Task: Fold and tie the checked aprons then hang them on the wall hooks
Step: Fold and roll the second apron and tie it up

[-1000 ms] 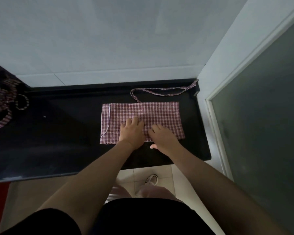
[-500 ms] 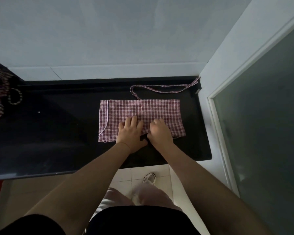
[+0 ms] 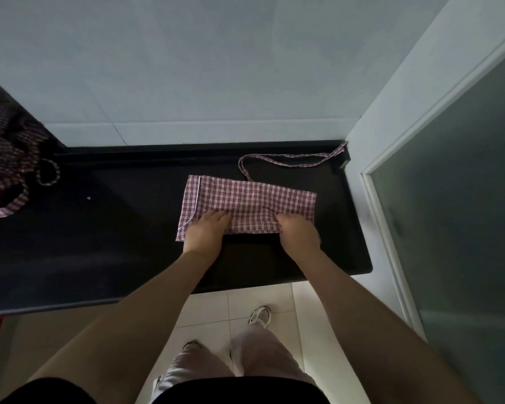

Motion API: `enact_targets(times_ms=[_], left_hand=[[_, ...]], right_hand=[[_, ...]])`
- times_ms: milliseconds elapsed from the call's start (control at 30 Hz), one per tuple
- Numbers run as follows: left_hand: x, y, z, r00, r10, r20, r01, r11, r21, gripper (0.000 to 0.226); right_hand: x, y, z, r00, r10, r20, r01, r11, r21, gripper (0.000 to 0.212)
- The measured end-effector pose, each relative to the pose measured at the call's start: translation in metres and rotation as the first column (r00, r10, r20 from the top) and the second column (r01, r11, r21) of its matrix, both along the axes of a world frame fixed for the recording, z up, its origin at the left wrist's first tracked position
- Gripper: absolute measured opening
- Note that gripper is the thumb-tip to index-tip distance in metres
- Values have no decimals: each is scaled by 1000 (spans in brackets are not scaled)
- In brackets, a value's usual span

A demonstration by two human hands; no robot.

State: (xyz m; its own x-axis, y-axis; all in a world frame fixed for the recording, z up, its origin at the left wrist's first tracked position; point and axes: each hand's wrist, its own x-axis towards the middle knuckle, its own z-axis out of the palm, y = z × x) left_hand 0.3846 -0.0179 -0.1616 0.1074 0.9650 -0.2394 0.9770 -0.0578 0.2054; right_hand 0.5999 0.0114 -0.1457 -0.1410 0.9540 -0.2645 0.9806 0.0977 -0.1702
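Note:
A red-and-white checked apron [image 3: 254,199] lies folded into a long strip on the black counter [image 3: 114,228], right of the middle. Its tie strap [image 3: 289,163] loops along the counter's back edge toward the right corner. My left hand [image 3: 204,231] grips the apron's near edge at its left end. My right hand [image 3: 298,233] grips the near edge toward the right end. The near edge is lifted and rolled a little over the cloth between my hands.
More checked aprons [image 3: 6,170] lie in a dark heap at the counter's far left. A pale tiled wall rises behind the counter. A frosted glass door [image 3: 464,214] with a white frame stands close on the right. White floor tiles and my shoes show below.
My hands were pressed together on the middle of the apron. They have moved apart to its near edge and taken hold of it, and the edge has started to lift and fold away from me.

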Motion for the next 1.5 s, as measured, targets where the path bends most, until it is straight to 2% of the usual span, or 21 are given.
enact_targets(times_ms=[133, 267, 333, 367, 400, 433, 467, 500, 533, 567, 600, 667, 767, 900, 1033, 1100, 1133, 1200, 1267, 1367, 1500], left_hand=[[-18, 20, 43, 997, 68, 21, -69, 997, 42, 20], [-46, 43, 82, 998, 40, 42, -51, 956, 288, 17], [-58, 47, 92, 999, -46, -13, 47, 960, 277, 19], [-61, 46, 97, 995, -91, -38, 95, 986, 137, 20], [-62, 42, 103, 992, -127, -26, 124, 987, -102, 20], [-64, 36, 107, 987, -158, 1, 146, 907, -395, 24], [-63, 30, 110, 981, -191, 16, 154, 737, -658, 32], [-61, 26, 111, 975, -222, 23, 144, 548, -824, 40], [-60, 22, 111, 972, -233, 31, 126, 407, -905, 45], [-60, 19, 107, 969, -245, 31, 120, 360, -925, 47], [-61, 17, 103, 962, -271, 22, 134, 399, -907, 47], [-61, 20, 97, 963, -269, 2, 157, 554, -818, 41], [-60, 30, 85, 992, -121, 29, 108, 719, -687, 25], [-51, 43, 79, 997, -76, 9, 63, 750, -659, 11], [-42, 66, 72, 999, 31, -20, -37, 834, -551, 16], [-39, 77, 63, 986, 21, -167, -72, 950, -304, 21], [-39, 77, 56, 970, 43, -239, -75, 990, -123, 26], [-32, 72, 44, 969, 114, -220, -88, 988, 128, 43], [-13, 62, 30, 991, 69, -117, -45, 980, 193, 49], [19, 43, 1, 998, -24, -59, 29, 996, 81, 56], [16, 33, -38, 998, 34, -59, -35, 999, -23, 62]], right_hand=[[-12, 9, 44, 999, 42, -8, -41, 988, 146, 22], [-26, 23, 86, 994, 96, -50, -75, 946, 315, 36], [-31, 23, 96, 990, 121, -72, -105, 975, 195, 31], [-33, 21, 101, 992, 100, -81, -100, 995, 6, 25], [-36, 17, 105, 995, 59, -79, -77, 966, -248, 18], [-42, 10, 111, 999, 8, -36, -25, 869, -495, 11], [-46, 5, 116, 999, -32, 35, 48, 730, -682, 12], [-49, 1, 120, 994, -51, 100, 111, 588, -801, 23], [-51, -2, 120, 989, -40, 141, 143, 489, -861, 32], [-50, -1, 115, 988, 4, 157, 136, 474, -870, 34], [-51, 1, 110, 988, 37, 152, 111, 515, -850, 29], [-50, 5, 99, 994, 14, 104, 71, 636, -768, 17], [-47, 15, 83, 996, -80, 23, 75, 739, -670, 22], [-44, 28, 69, 997, -69, 16, 64, 776, -627, 22], [-38, 53, 57, 996, -84, -8, 66, 841, -537, 20], [-32, 71, 49, 998, 9, 57, 10, 948, -317, 15], [-28, 75, 42, 994, 48, 102, -37, 993, -111, 11], [-25, 80, 28, 987, 68, 149, -106, 959, 265, 27], [-31, 74, 17, 990, 117, 79, -139, 896, 422, 34], [-50, 47, -13, 963, 266, -28, -240, 905, 352, 36], [-39, 30, -56, 963, 255, -90, -237, 957, 167, 53]])
